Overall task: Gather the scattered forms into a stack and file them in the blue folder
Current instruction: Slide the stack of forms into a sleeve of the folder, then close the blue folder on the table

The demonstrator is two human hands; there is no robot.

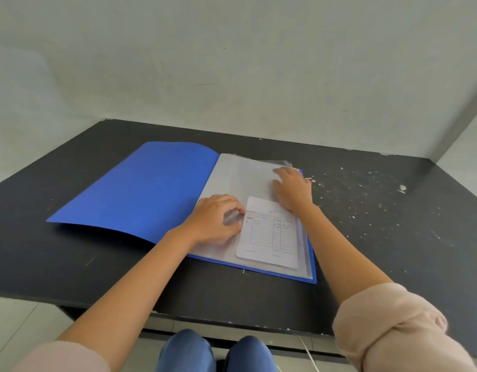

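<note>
The blue folder [140,191] lies open on the black table, its cover spread to the left and its clear plastic sleeves [237,178] on the right. A stack of white forms [269,232] with printed ruled tables sits in the lower part of the top sleeve. My left hand [215,218] pinches the left edge of the forms and the plastic there, fingers curled. My right hand [292,190] lies on the sleeve above the forms, near the folder's right edge, fingers bent down onto the plastic.
The black table [379,224] is flecked with white paint chips on its right side. A pale wall rises directly behind it, and a grey post [457,124] stands at the back right. My knees show below the table's front edge.
</note>
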